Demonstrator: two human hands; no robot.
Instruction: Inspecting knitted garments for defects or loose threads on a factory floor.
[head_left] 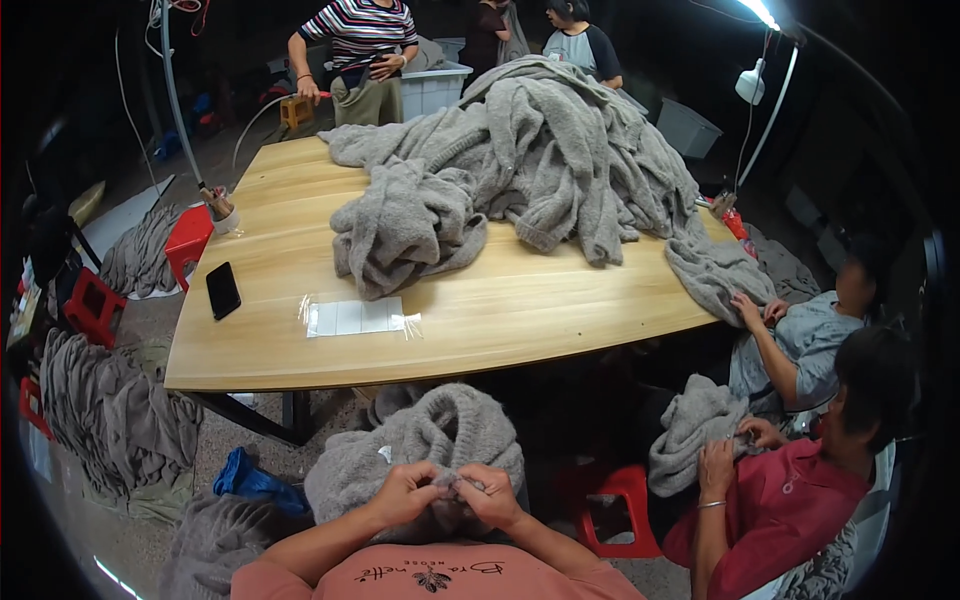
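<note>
A grey knitted sweater [350, 464] lies bunched on my lap, its ribbed neckline facing up and a small white label showing near the left side. My left hand [408, 492] pinches the knit close to my body. Right beside it, my right hand [491, 494] grips the same fabric, with thumb and fingers pressed together. The fingertips of both hands nearly meet. Whether a small tool or thread is between them is too small to make out.
Ahead stands a wooden table [270, 350] bearing a large heap of grey sweaters [560, 150], a black phone [223, 290] and a taped paper sheet [355, 317]. Two seated people work on knitwear at the right, near a red stool [615, 510]. More sweaters [115, 410] lie at left.
</note>
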